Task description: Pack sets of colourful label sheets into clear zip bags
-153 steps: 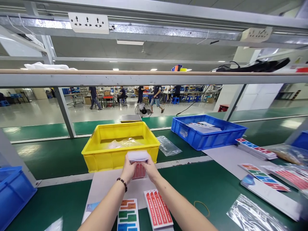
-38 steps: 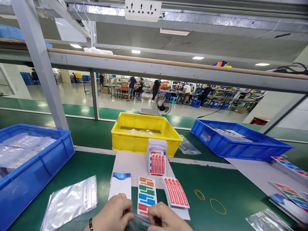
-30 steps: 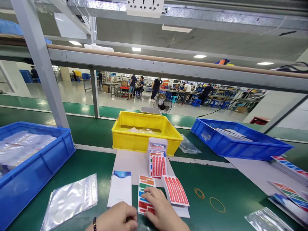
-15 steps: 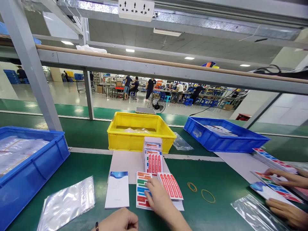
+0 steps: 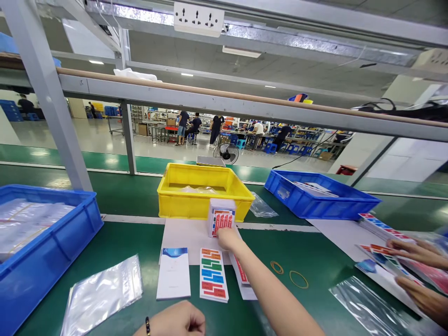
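Observation:
My right hand (image 5: 229,239) reaches forward, fingers closed on the lower edge of red-striped label cards (image 5: 224,220) that stand upright against the yellow bin; its fingertips are partly hidden. My left hand (image 5: 180,319), with a beaded bracelet, rests as a fist at the near edge, nothing visible in it. Between the hands and the bin lie a white booklet (image 5: 173,275) with a blue top and a stack of colourful label cards (image 5: 213,275). More red-striped cards on white sheets (image 5: 247,290) are partly covered by my right forearm.
Clear plastic bags (image 5: 103,294) lie at left beside a blue bin (image 5: 84,224). A yellow bin (image 5: 189,205) and another blue bin (image 5: 325,205) stand behind. Rubber bands (image 5: 298,279) lie right of my forearm. A co-worker's hands (image 5: 418,284) handle cards at far right.
My right hand has moved forward from the colourful cards to the upright red-striped ones, uncovering the colourful stack. My left fist has barely moved. The co-worker's hands have shifted slightly.

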